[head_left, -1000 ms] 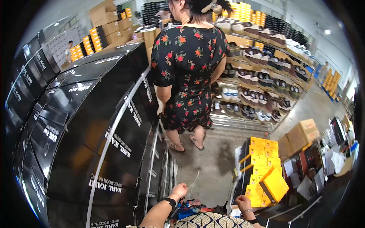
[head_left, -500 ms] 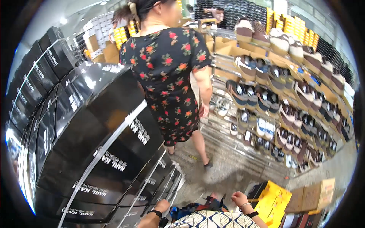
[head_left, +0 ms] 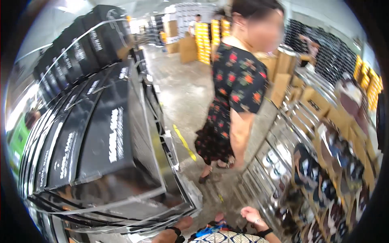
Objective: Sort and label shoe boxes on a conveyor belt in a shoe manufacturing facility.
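Observation:
My left hand (head_left: 184, 222), with a black band at its wrist, hangs low beside the strapped stack of black shoe boxes (head_left: 101, 141). Its fingers cannot be made out, nor can I see anything held in it. On the other side of my patterned clothing, my right hand (head_left: 251, 214) is raised a little with its fingers loosely curled, and nothing shows in it. It wears a thin bracelet and a black band. The metal shoe rack (head_left: 259, 178) stands to its right, apart from it, loaded with pairs of shoes (head_left: 312, 174).
A person in a black floral dress (head_left: 237, 81) stands just ahead between boxes and rack. Yellow tape (head_left: 184, 141) marks the concrete floor (head_left: 174, 85). Farther back are cardboard cartons (head_left: 187, 49) and yellow box stacks (head_left: 202, 42). Someone in green (head_left: 20, 137) is at far left.
My view has swung leftward and forward, so the black boxes fill more of the left and the rack sits nearer at right. The person in the dress has walked ahead. Both my hands stay low.

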A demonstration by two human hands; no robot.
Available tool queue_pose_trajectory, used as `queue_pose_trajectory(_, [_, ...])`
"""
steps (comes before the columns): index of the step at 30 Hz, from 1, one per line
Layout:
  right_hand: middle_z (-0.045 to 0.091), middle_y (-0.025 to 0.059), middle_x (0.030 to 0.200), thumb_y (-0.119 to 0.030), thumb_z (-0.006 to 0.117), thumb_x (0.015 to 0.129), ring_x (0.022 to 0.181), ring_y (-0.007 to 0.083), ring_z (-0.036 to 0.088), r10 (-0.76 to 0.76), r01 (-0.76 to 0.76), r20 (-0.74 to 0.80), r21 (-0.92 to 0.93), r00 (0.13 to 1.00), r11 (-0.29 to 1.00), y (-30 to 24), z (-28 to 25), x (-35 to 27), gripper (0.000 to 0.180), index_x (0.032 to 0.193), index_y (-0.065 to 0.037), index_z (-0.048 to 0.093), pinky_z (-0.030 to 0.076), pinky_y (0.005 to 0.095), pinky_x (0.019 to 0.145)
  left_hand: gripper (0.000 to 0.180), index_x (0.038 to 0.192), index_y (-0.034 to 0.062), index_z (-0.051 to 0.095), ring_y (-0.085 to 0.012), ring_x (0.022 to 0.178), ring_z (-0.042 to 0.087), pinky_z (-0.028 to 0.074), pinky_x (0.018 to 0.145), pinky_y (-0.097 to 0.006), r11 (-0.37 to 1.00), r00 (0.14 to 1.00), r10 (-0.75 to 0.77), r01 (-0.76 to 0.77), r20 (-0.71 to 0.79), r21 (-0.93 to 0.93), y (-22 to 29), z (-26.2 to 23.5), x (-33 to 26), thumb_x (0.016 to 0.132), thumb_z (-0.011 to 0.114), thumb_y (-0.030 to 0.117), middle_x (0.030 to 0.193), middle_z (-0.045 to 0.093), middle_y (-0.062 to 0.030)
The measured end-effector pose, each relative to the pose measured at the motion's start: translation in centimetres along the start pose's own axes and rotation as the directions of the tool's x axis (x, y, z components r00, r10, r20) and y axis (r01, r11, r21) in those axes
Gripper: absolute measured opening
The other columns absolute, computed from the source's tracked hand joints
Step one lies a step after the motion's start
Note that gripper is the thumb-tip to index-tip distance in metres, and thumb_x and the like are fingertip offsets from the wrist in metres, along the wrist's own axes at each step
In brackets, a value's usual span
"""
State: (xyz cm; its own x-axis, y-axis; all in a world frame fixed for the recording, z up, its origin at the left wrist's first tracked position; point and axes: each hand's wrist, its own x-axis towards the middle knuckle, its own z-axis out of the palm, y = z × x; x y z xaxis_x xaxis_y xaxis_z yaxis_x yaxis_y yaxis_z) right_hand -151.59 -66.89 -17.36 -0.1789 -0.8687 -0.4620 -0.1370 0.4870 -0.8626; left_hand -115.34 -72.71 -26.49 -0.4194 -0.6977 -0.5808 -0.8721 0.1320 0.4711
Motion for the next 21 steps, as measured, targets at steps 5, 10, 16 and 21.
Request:
queue_pose_trajectory(5, [0.064, 0.0034, 0.073, -0.011, 0.058, 0.08, 0.065, 0.0104, 0.058, 0.081, -0.053, 0.12, -0.225, 0.989, 0.973, -5.4, -3.7, 7.7, 0.016, 0.092, -0.004, 0.066, 0.046, 0.024, 0.06, 0.036, 0.083, 0.0027, 0.065, -0.0376, 0.083, 0.062, 0.047, 0.073, -0.044, 0.989, 0.98, -0.142, 0.134, -0.14, -0.059, -0.1, 0.3, 2.3, 0.079, 0.05, 0.035, 0.087, 0.065, -0.0188])
queue_pose_trajectory(10, [0.064, 0.0071, 0.078, -0.003, 0.051, 0.081, 0.071, 0.017, 0.061, 0.013, 0.083, 0.253, -0.363, 0.967, 0.928, -6.0, -2.0, 19.5, 0.018, 0.094, 0.001, 0.063, 0.048, 0.0285, 0.063, 0.029, 0.082, 0.0021, 0.067, -0.0348, 0.086, 0.063, 0.049, 0.074, -0.043, 0.818, 0.934, -0.357, 0.299, -0.026, -0.492, 3.0, -4.7, 5.7, 0.074, 0.052, 0.026, 0.086, 0.066, -0.0174])
queue_pose_trajectory(16, [0.067, 0.0113, 0.092, -0.024, 0.056, 0.08, 0.084, 0.0248, 0.063, -0.053, 0.331, 0.466, -0.539, 0.883, 0.775, -12.3, 1.8, 34.4, 0.028, 0.099, -0.007, 0.066, 0.048, 0.0335, 0.076, 0.028, 0.088, 0.0014, 0.064, -0.0329, 0.09, 0.061, 0.048, 0.076, -0.041, 0.707, 0.876, -0.478, 0.348, -0.054, -0.616, 2.4, -6.1, 11.5, 0.075, 0.054, 0.024, 0.092, 0.065, -0.0175])
queue_pose_trajectory(21, [0.064, 0.003, 0.079, -0.018, 0.057, 0.081, 0.07, 0.0129, 0.06, 0.075, 0.045, 0.549, -0.202, 0.832, 0.978, -18.3, 6.4, 45.6, 0.025, 0.1, -0.002, 0.062, 0.049, 0.0282, 0.065, 0.028, 0.094, 0.0009, 0.062, -0.0313, 0.093, 0.06, 0.047, 0.079, -0.04, 0.623, 0.818, -0.566, 0.345, -0.1, -0.702, 1.0, -9.8, 17.7, 0.077, 0.055, 0.022, 0.096, 0.064, -0.0176])
